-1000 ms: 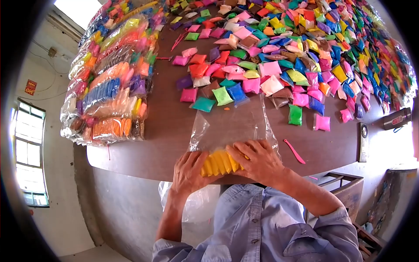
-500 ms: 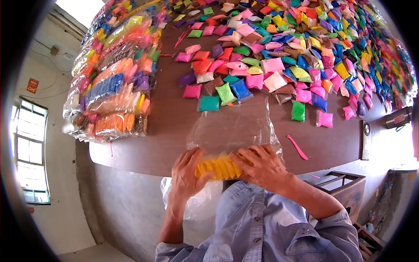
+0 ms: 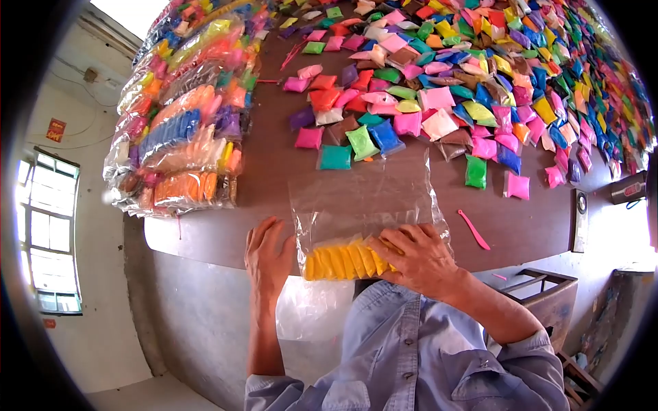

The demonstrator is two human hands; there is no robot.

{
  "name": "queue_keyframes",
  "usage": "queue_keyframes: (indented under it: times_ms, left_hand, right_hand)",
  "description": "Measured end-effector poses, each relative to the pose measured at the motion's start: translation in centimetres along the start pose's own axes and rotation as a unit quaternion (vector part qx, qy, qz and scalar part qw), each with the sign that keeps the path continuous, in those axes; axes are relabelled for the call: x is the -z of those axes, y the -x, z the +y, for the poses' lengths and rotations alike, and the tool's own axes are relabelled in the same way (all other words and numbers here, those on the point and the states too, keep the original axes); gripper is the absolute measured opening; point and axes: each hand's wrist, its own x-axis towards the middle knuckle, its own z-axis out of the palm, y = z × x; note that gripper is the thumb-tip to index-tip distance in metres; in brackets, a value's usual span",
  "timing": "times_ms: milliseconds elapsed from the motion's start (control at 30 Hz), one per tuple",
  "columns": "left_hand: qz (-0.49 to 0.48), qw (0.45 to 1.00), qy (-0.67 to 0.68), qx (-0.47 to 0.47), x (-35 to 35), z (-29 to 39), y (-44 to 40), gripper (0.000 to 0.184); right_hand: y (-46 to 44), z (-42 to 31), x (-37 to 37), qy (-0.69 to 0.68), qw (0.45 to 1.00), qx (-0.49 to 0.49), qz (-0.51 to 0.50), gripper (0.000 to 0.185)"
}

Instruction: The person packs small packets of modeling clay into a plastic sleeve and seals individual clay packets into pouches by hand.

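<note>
A clear plastic bag (image 3: 360, 209) lies at the table's near edge, its upper part flat and see-through. Along its bottom sits a row of yellow packets (image 3: 341, 263), pressed side by side. My right hand (image 3: 421, 259) grips the right end of this row, fingers curled over the top; the thumb side hides the last packets. Just left of the bag is my left hand (image 3: 266, 250), empty, with fingers apart and not touching the packets.
Stacked filled bags (image 3: 181, 137) of coloured packets stand at the left. A large heap of loose packets (image 3: 439, 99) covers the far side and right. A pink plastic stick (image 3: 473, 229) lies right of my hands. A dark flask (image 3: 627, 188) is at the far right; a wooden stool (image 3: 545, 294) stands below.
My left hand has let go of the yellow packets' left end and moved left, off the bag. The row of packets now shows fully there. My right hand stays on the right end.
</note>
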Motion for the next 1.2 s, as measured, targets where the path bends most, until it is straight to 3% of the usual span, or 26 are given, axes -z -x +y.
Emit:
queue_keyframes:
  times_ms: [133, 200, 233, 300, 400, 833, 1133, 1200]
  left_hand:
    - [0.005, 0.995, 0.067, -0.079, 2.1, 4.8, 0.3, 0.041]
    - [-0.098, 0.978, 0.074, -0.172, 2.5, 7.2, 0.5, 0.057]
    - [-0.099, 0.977, 0.074, -0.173, 2.1, 7.2, 0.8, 0.057]
    - [-0.12, 0.972, 0.06, -0.191, 0.5, 6.7, 1.5, 0.074]
    - [-0.119, 0.974, 0.051, -0.186, -0.4, 5.9, 2.3, 0.077]
    - [-0.142, 0.97, 0.084, -0.177, -0.8, 4.1, 0.7, 0.074]
    - [-0.163, 0.966, 0.107, -0.171, -0.9, 4.2, -0.8, 0.061]
    - [-0.181, 0.961, 0.126, -0.165, -0.9, 4.2, -1.3, 0.051]
  right_hand:
    - [0.0, 0.1, 0.0, -0.02, 1.0, 0.007, 0.022, 0.065]
    - [-0.2, 0.0, 0.2, -0.025, 0.999, 0.006, 0.02, 0.065]
    - [-0.2, 0.0, 0.2, -0.03, 0.999, 0.002, 0.018, 0.065]
    - [0.2, 0.0, -0.3, -0.023, 1.0, -0.01, 0.017, 0.068]
    - [0.2, -0.1, -0.2, -0.017, 1.0, -0.021, 0.011, 0.07]
    - [-1.8, 0.7, 1.4, -0.067, 0.995, -0.052, -0.061, 0.069]
    - [-3.9, 1.2, 3.0, -0.121, 0.973, -0.12, -0.157, 0.061]
    - [-4.1, 1.6, 2.9, -0.113, 0.976, -0.108, -0.15, 0.06]
